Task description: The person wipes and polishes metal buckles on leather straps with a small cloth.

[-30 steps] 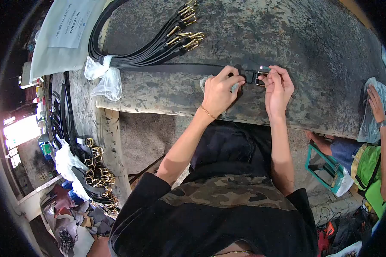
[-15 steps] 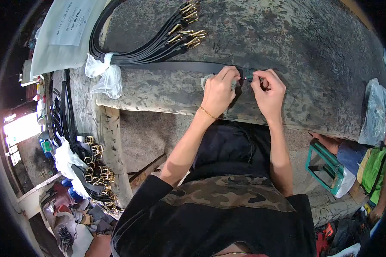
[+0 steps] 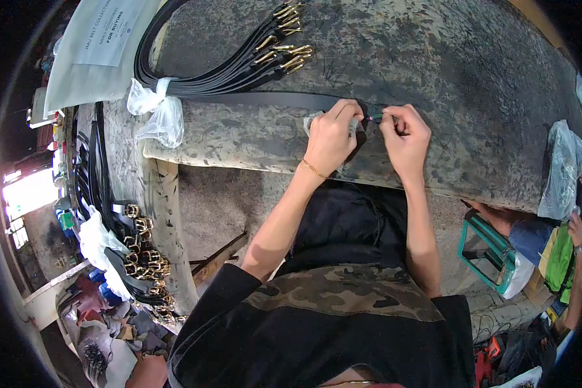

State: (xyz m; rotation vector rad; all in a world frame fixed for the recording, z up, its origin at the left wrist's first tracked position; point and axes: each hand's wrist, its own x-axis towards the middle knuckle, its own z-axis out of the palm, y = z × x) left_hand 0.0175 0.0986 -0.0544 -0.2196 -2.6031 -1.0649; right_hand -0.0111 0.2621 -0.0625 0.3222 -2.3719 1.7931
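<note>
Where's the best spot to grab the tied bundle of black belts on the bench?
Probably at the white plastic tie, coming from above: there the bundle is cinched into one narrow band, whereas the gold buckles fan loose.

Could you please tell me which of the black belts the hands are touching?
The single belt lying flat by itself; left hand and right hand pinch its end. The others sit in a tied bundle behind it.

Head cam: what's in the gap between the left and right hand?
In the head view, the end of the black belt bridges it, with a small green bit showing; left hand and right hand both pinch there.
</note>
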